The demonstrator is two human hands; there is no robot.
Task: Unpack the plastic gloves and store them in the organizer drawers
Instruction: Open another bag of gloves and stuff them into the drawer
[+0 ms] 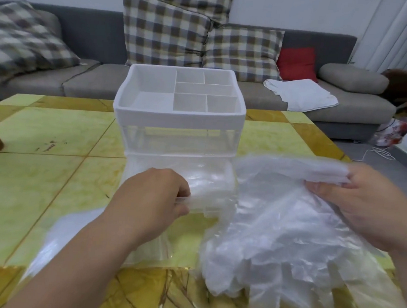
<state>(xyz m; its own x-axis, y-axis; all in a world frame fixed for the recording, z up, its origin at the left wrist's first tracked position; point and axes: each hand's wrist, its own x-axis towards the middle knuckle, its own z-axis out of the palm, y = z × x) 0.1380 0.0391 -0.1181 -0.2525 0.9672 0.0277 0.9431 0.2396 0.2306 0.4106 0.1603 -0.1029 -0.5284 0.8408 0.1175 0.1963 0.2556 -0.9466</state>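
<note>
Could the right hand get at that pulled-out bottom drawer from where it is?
Probably yes. The drawer is pulled out, open on top, beside the right hand holding the gloves; the left hand grips only its front edge, leaving the way free.

table (56,130): we saw yellow-green marbled tiles, dark scuffs at left.
sofa (95,80): we logged it grey, behind the table.
plaid cushions (164,32): we saw several propped on the sofa.
red cushion (297,62): we saw it just right of the plaid ones.
white cloth (301,93): we noted it lay on the sofa seat.
cable (381,154): we saw it white, looped on the floor.
</note>
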